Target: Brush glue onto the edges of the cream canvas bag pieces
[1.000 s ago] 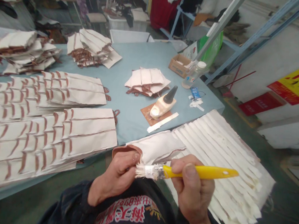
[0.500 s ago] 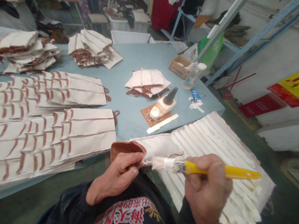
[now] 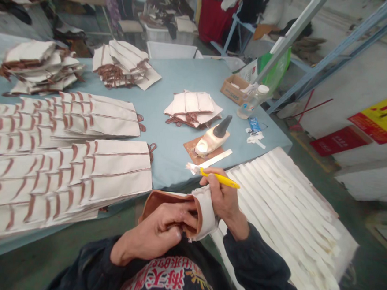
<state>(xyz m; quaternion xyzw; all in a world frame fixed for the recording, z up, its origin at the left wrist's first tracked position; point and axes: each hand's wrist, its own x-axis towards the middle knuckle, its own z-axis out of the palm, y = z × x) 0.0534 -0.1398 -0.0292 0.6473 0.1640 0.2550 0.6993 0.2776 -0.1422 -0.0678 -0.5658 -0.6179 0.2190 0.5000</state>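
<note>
A white tubular piece with brown lining (image 3: 206, 213), like a boot shaft, is held in front of my body. My left hand (image 3: 157, 228) has its fingers curled into the piece's open brown side, gripping it. In my right hand (image 3: 224, 200) is a paintbrush (image 3: 222, 179) with a yellow handle, its white-smeared bristles pointing left. That hand also touches the outer side of the white piece; some of its fingers are hidden behind it. Beyond the brush, a cream container with a black cone (image 3: 213, 139) lies on a brown board (image 3: 189, 150).
Rows of overlapping white pieces with brown edges (image 3: 119, 168) cover the left of the blue table (image 3: 181, 75). White strips (image 3: 275, 203) lie layered at the right. Farther back are stacked pieces (image 3: 193, 104), a small carton (image 3: 232, 92) and a clear jar (image 3: 252, 102).
My right hand with the paintbrush has moved left and away from my body, up against the white piece. The piece has been bent round, its lined opening now wider around my left fingers.
</note>
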